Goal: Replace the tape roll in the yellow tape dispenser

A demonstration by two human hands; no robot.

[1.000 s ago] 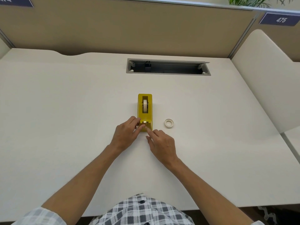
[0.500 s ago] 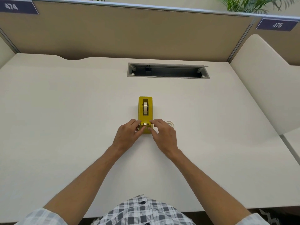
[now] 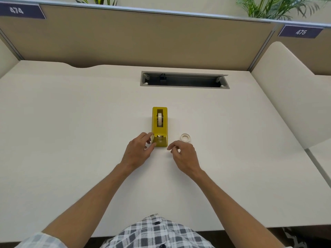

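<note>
A: Head view: yellow rectangular plastic tape dispenser (image 3: 159,127) sits mid-desk, long axis running away from the person. A pale tape roll (image 3: 160,119) sits in its slot. A second small whitish tape roll (image 3: 185,137) lies flat on the white desk (image 3: 71,140), just right of the dispenser, not touching it.

B: Hands?

A: Left hand (image 3: 138,151) at the near left corner of the dispenser, fingers curled against its side; looks like a steadying grip. Right hand (image 3: 184,154) is off the dispenser, loosely curled, holding nothing, near the loose roll.

B: Progress?

A: Early, I'd say. One roll is seated, one lies outside, and I can't tell old from new. If the seated one is old, pull-out, swap and threading remain.

B: Obstructions?

A: A grey cable tray cutout (image 3: 184,80) and a tan partition panel (image 3: 143,36) sit well behind. Neither looks to interfere.
</note>
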